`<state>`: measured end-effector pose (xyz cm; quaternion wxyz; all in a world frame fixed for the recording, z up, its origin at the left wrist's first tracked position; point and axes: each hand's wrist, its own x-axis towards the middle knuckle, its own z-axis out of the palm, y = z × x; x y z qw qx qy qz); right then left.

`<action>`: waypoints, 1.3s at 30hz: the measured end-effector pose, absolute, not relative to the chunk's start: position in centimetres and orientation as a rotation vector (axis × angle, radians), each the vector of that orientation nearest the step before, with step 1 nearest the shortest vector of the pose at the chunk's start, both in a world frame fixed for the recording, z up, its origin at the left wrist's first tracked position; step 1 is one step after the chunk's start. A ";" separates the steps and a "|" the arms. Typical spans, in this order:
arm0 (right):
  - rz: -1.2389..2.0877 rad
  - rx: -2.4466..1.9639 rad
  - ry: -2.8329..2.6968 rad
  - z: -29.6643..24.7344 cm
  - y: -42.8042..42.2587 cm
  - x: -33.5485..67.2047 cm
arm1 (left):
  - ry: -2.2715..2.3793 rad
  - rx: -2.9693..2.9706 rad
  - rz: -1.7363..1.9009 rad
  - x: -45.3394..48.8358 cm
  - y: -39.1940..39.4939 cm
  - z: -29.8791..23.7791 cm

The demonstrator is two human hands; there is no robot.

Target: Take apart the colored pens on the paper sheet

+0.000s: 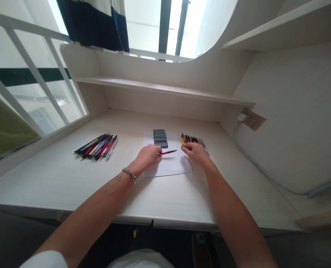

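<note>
My left hand (149,155) is closed around one end of a red pen (165,152) with a black tip. This pen points right, above a white sheet of paper (168,169). On the sheet's far part lies a small dark grey case (160,138) with lighter panels, just beyond my left fingers. My right hand (195,150) has its thumb and fingertips pinched at the near end of a yellow pen (182,139). That pen lies at the left of a row of pens (192,140), partly hidden behind the hand.
A loose pile of pens (97,147) in several colours lies on the left of the white desk (56,182). A shelf (165,88) runs across the back. On the right wall, a plug with a grey cable (254,162) sits in a socket (253,119).
</note>
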<state>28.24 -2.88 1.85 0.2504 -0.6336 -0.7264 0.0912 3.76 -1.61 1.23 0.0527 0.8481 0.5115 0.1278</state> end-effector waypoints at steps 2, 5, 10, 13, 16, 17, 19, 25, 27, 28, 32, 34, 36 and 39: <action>0.251 -1.735 -1.980 1.8 -2.9 28.1 | 1.540 2.598 0.401 3.8 -1.5 0.7; 0.276 -1.724 -1.992 1.7 -2.8 27.8 | 1.500 2.608 0.426 3.6 -1.5 0.3; 0.285 -1.682 -2.054 1.1 -2.6 27.2 | 1.465 2.553 0.462 2.8 -1.3 0.2; 0.266 -1.668 -2.100 0.5 -2.4 26.5 | 1.448 2.479 0.533 1.9 -1.2 0.2; 0.271 -1.646 -2.151 -0.1 -2.3 25.7 | 1.472 2.427 0.596 1.1 -1.1 0.3; 0.276 -1.643 -2.163 -0.3 -2.2 25.4 | 1.492 2.413 0.599 0.9 -1.0 0.3; 0.282 -1.654 -2.179 -0.6 -2.2 25.0 | 1.528 2.393 0.592 0.7 -0.9 0.3; 0.256 -1.689 -2.206 -0.6 -2.5 24.5 | 1.468 2.412 0.643 0.9 -0.8 0.1; 0.251 -1.682 -2.206 -0.4 -2.6 24.4 | 1.411 2.436 0.629 1.0 -0.8 0.0; 0.257 -1.673 -2.199 -0.4 -2.6 24.4 | 1.383 2.449 0.606 1.1 -0.8 -0.1; 0.298 -1.604 -2.135 -0.2 -2.7 24.1 | 1.332 2.495 0.497 1.7 -0.9 -0.2; 0.307 -1.565 -2.096 -0.1 -2.7 24.0 | 1.337 2.506 0.490 1.9 -1.1 -0.2; 0.349 -1.530 -2.051 0.0 -2.8 24.0 | 1.347 2.492 0.524 2.0 -1.3 -0.1; 0.504 -1.450 -1.979 0.2 -2.9 23.9 | 1.348 2.430 0.636 2.0 -1.6 0.1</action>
